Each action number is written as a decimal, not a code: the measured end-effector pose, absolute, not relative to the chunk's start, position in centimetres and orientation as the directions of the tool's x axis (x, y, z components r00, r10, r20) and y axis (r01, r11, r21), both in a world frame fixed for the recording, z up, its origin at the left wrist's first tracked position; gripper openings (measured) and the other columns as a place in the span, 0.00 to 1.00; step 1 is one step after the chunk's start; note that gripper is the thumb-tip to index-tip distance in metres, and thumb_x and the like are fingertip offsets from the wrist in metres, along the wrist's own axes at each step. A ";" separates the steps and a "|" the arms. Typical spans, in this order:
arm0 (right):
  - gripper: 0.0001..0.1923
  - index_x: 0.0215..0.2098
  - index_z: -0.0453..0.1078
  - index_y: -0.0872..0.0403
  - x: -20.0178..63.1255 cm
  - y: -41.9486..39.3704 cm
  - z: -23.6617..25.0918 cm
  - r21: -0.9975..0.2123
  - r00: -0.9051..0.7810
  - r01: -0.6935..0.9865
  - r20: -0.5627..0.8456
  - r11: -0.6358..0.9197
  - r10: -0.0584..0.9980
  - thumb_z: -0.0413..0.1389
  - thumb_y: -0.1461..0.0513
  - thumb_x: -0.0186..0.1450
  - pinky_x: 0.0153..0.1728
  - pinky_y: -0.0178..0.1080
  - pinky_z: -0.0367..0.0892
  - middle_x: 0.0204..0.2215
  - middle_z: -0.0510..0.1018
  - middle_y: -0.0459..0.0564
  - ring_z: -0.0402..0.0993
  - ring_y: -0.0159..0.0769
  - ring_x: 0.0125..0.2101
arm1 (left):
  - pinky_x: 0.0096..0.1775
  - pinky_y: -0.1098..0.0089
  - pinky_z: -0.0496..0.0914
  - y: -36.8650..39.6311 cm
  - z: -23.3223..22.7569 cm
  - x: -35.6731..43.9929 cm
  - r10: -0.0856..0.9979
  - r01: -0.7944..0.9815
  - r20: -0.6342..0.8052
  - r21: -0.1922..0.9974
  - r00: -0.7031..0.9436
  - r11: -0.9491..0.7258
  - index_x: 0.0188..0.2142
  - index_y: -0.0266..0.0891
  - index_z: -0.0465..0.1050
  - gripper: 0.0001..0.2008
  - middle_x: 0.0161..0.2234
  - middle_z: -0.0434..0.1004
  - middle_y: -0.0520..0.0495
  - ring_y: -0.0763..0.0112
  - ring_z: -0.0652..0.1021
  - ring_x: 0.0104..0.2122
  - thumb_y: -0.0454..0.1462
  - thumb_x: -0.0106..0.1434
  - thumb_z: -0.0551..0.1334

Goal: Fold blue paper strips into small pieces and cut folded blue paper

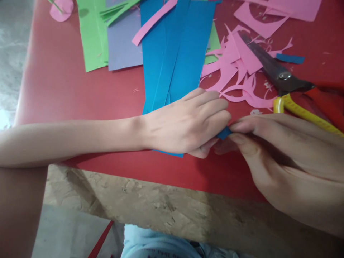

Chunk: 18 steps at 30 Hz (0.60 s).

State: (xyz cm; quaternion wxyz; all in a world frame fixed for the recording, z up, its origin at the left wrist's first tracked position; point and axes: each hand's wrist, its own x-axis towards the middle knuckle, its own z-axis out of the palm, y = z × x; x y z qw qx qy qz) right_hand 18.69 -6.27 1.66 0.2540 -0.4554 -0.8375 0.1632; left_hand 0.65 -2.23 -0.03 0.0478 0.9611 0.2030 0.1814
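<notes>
My left hand (188, 122) lies palm down on the near end of a long blue paper sheet (174, 53) on the red table (80, 93). Its fingertips pinch a small folded blue paper piece (224, 133). My right hand (282, 154) comes in from the right and pinches the same blue piece between thumb and forefinger. Both hands meet near the table's front edge. Part of the blue sheet's near end is hidden under my left hand.
Scissors (279, 77) with yellow handles lie at the right among pink paper scraps (236, 68). Green (92, 39) and purple (123, 43) sheets lie at the back left, with a pink strip (153, 21) across the blue. A pink sheet (268, 14) lies at the back right.
</notes>
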 end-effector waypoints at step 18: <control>0.06 0.36 0.70 0.46 20.2 -5.6 1.5 -0.702 -0.377 0.588 0.201 0.402 0.904 0.53 0.56 0.64 0.14 0.31 0.64 0.30 0.77 0.40 0.70 0.25 0.21 | 0.39 0.62 0.70 -1.9 -0.1 0.4 0.422 0.379 0.381 0.186 0.823 -0.907 0.33 0.39 0.62 0.11 0.29 0.68 0.46 0.65 0.73 0.36 0.35 0.65 0.43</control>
